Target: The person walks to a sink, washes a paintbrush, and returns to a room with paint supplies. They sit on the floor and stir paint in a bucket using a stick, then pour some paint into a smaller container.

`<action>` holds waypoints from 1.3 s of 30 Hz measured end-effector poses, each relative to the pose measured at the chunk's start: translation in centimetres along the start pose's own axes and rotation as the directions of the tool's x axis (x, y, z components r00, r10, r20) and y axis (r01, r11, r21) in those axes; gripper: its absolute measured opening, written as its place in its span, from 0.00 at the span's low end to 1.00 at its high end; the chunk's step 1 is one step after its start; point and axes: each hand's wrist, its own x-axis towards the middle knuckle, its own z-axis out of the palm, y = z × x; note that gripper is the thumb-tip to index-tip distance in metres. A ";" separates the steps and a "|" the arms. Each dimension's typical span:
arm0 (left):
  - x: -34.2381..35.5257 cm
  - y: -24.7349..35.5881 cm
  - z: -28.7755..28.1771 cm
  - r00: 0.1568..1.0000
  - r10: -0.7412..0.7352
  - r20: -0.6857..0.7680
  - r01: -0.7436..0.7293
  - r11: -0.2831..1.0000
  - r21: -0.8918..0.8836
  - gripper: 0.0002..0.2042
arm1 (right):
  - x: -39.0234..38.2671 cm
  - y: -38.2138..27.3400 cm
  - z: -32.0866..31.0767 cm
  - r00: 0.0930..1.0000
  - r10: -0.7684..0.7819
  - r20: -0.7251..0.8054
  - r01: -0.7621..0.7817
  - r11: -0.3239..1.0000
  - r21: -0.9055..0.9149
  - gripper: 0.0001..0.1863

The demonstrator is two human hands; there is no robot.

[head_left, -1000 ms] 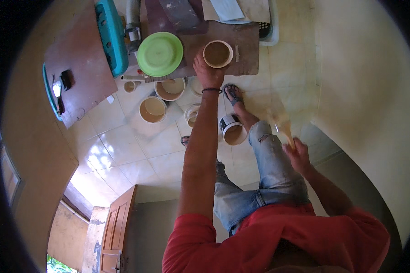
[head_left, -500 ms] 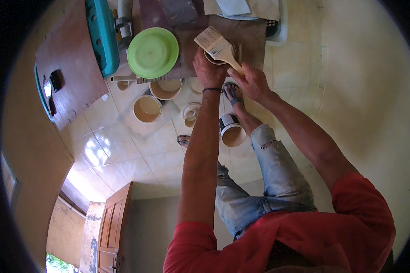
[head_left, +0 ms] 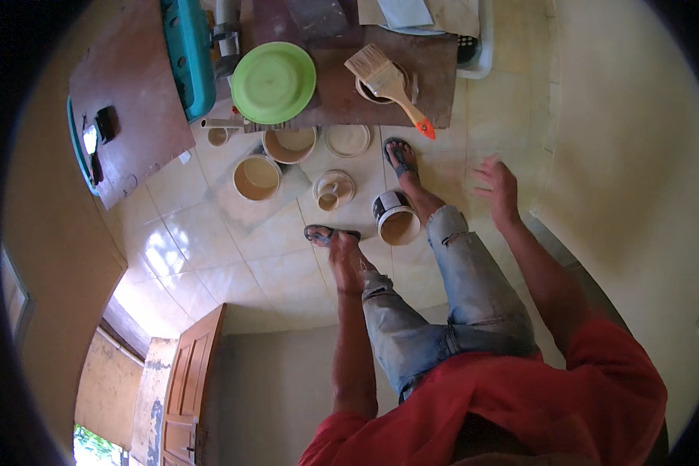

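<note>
Neither hand touches the table things now. My right hand [head_left: 500, 190] hangs in the air to the right of my right leg, empty, its fingers loosely bent and apart. Lower and further left, my left hand [head_left: 346, 262] is beside my left knee; its fingers are blurred and partly hidden. A wide paintbrush [head_left: 379, 74] with pale bristles and a wooden handle tipped in orange lies across the rim of a round container [head_left: 365, 91] on the brown tabletop [head_left: 338, 74]. The handle sticks out past the table's near edge.
Left of the brush is a green plate [head_left: 274, 83]. Below the table on the tiled floor stand several tubs, including a beige bucket [head_left: 257, 178], a small cup [head_left: 328, 198] and a black-and-white pail [head_left: 397, 220]. A brown board [head_left: 128, 109] is at far left, near a teal crate [head_left: 188, 58].
Both hands have let go of the paintbrush and container and drawn back towards me, the left down to knee level, the right outward. The brush rests on the container.
</note>
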 end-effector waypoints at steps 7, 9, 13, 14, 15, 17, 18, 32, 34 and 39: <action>-26.9 -0.9 -13.6 0.957 -0.287 0.030 0.286 0.957 0.040 0.20 | -18.2 1.9 -7.7 0.907 -0.064 0.416 0.367 0.606 -0.706 0.30; -32.5 2.7 -14.9 0.981 -0.117 0.154 0.094 0.984 0.149 0.15 | -23.0 1.0 -7.7 0.797 -0.061 0.601 0.569 0.411 -0.712 0.27; -35.4 3.0 -18.0 0.951 0.067 0.303 -0.191 0.896 0.401 0.11 | -31.4 0.6 -5.0 0.757 0.108 0.644 0.600 0.275 -0.751 0.21; -35.1 1.5 -19.3 0.943 0.090 0.321 -0.220 0.892 0.396 0.10 | -32.9 1.7 -4.4 0.726 0.084 0.683 0.651 0.239 -0.721 0.21; -35.2 0.0 -20.3 0.937 0.108 0.333 -0.240 0.891 0.386 0.10 | -34.3 3.3 -4.1 0.687 0.071 0.723 0.701 0.195 -0.685 0.20; -35.4 -3.6 -21.9 0.930 0.117 0.349 -0.253 0.892 0.374 0.09 | -36.2 6.1 -3.4 0.659 0.067 0.749 0.733 0.164 -0.660 0.20; -35.5 -4.5 -22.7 0.927 0.123 0.355 -0.260 0.892 0.369 0.08 | -36.6 7.4 -2.9 0.670 0.071 0.739 0.720 0.177 -0.671 0.19; -37.3 -3.1 -24.2 0.982 -0.169 0.088 0.142 0.956 0.256 0.12 | -38.7 3.2 2.8 0.679 0.276 0.680 0.685 0.095 -0.723 0.26; -38.8 -1.8 -24.3 0.942 -0.321 0.100 0.296 0.933 0.205 0.15 | -37.3 2.1 3.8 0.624 0.360 0.694 0.731 0.046 -0.681 0.27; -42.2 1.3 -24.7 0.938 -0.331 0.104 0.327 0.943 0.059 0.18 | -35.0 0.3 5.5 0.571 0.490 0.659 0.745 0.028 -0.667 0.29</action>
